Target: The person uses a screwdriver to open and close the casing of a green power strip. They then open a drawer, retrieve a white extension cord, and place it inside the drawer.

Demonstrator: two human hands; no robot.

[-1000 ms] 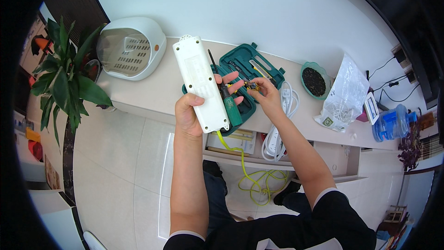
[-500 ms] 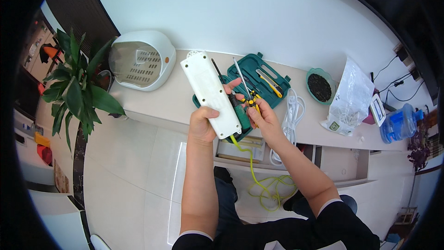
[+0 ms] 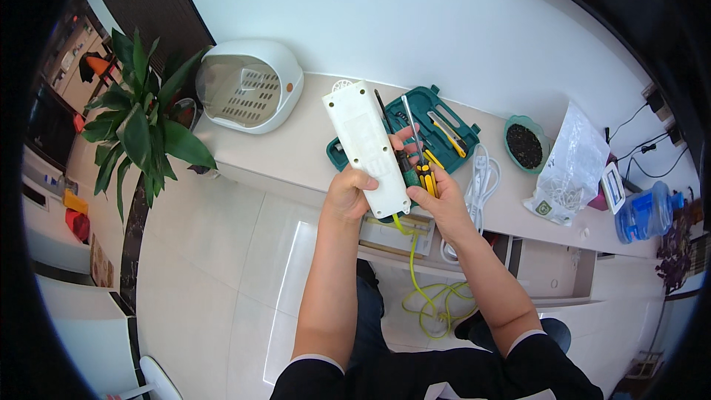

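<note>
My left hand (image 3: 346, 194) is closed around a white power strip (image 3: 364, 150), its screw-dotted back facing up and tilted. A yellow-green cord (image 3: 413, 267) runs from its lower end down to the floor. Behind the strip, my left fingers also hold a screwdriver with a dark shaft and green handle (image 3: 406, 170). My right hand (image 3: 449, 209) grips the yellow-and-black handle of a second screwdriver (image 3: 426, 178), its long silver shaft pointing up and away. Beneath both hands lies an open green tool case (image 3: 424, 101), partly hidden, with a yellow utility knife (image 3: 449, 133) in it.
A coiled white extension cord (image 3: 483, 178) lies right of the case, hanging over an open drawer (image 3: 544, 270). Farther right are a green bowl (image 3: 511, 150), a plastic bag (image 3: 566, 170) and a water jug (image 3: 643, 215). A white pet-litter box (image 3: 285, 92) and a plant (image 3: 141, 137) stand left.
The yellow-and-black screwdriver's handle now shows more fully in my right hand. The power strip remains in my left hand. The whole view has shifted slightly, moving the surroundings to the right.
</note>
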